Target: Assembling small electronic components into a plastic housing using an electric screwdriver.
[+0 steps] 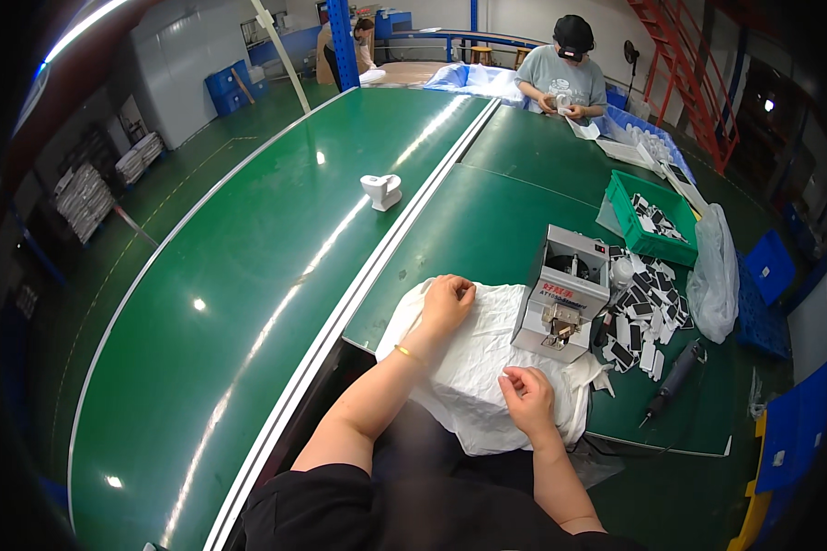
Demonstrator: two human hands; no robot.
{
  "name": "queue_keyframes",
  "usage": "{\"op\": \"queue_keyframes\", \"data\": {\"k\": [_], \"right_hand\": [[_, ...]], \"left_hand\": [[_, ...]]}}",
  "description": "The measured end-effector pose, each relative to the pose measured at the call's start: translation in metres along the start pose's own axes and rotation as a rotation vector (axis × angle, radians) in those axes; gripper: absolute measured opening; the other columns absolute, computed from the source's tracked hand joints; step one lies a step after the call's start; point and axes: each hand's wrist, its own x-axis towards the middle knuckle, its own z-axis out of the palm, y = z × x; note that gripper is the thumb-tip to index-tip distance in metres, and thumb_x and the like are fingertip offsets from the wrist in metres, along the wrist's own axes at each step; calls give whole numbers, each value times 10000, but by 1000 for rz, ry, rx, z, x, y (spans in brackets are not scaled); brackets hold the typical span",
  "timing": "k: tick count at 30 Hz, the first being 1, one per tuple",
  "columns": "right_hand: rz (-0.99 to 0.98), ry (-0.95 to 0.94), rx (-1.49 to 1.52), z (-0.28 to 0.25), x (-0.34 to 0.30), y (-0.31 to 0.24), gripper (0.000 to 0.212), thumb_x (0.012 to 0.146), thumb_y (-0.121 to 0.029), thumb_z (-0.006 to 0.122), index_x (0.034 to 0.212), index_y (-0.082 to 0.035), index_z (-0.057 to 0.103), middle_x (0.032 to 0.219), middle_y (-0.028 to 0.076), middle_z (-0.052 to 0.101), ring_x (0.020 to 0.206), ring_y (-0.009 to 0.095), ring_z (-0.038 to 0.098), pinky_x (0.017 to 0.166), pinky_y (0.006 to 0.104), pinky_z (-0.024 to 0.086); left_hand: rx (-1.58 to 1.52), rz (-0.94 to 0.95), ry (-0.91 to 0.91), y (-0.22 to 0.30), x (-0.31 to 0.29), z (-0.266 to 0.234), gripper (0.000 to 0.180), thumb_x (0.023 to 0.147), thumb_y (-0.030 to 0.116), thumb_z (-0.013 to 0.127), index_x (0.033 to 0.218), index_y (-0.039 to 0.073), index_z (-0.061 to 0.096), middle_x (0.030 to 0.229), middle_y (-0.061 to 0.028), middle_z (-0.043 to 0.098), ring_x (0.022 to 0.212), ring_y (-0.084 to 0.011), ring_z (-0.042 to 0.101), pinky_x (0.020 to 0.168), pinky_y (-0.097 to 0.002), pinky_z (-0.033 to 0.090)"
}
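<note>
A crumpled white cloth [473,363] lies on the green table in front of me. My left hand [446,303] rests on its far left edge with the fingers pinching the fabric. At the cloth's near right part, my right hand [526,397] pinches a fold. A small grey machine [565,289] stands just right of the cloth, touching it. Beyond the machine lies a heap of small black and white tags [648,308].
A green crate [652,220] with more tags stands at the right, a white plastic bag [715,271] beside it. A dark handheld tool [675,376] lies near the table's front edge. A small white object [381,190] sits on the conveyor belt [248,275]. Another person [565,73] works at the far end.
</note>
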Motion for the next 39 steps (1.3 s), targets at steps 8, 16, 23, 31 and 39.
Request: {"op": "queue_keyframes", "data": {"k": [8, 16, 23, 31, 39], "right_hand": [[-7, 3, 18, -1, 0, 2, 146, 835, -97, 747, 935, -2, 699, 783, 73, 632, 644, 160, 594, 594, 279, 481], [13, -15, 20, 5, 0, 1, 149, 836, -126, 744, 932, -23, 695, 763, 78, 640, 663, 203, 602, 621, 323, 495], [98, -3, 134, 5, -7, 38, 163, 916, -70, 691, 1056, 13, 679, 891, 32, 620, 727, 94, 544, 649, 233, 469], [118, -86, 105, 5, 1, 54, 214, 942, -112, 675, 1100, 31, 669, 946, 35, 646, 768, 87, 560, 673, 221, 468], [135, -137, 31, -12, 3, 46, 272, 967, -155, 656, 1149, 47, 651, 1003, 79, 682, 869, 128, 614, 811, 250, 494]], "left_hand": [[-82, -45, 3, 3, 1, 0, 172, 821, 213, 699, 806, 42, 705, 816, -128, 674, 807, -287, 635, 744, -391, 510], [-198, -175, 1, -7, 1, -5, 298, 854, 303, 719, 765, 19, 708, 704, -144, 683, 623, -262, 649, 595, -360, 496], [-133, 27, 85, -13, -12, -48, 293, 883, 321, 708, 863, 30, 738, 828, -185, 700, 774, -349, 662, 711, -408, 519], [826, -312, 567, -148, -190, -346, 270, 794, 208, 734, 1033, 86, 708, 1080, -132, 694, 1060, -324, 610, 968, -430, 479], [1497, -1696, 925, -94, -507, -563, 405, 906, 214, 566, 1278, 68, 505, 1302, -189, 550, 1180, -340, 560, 896, -449, 540]]}}
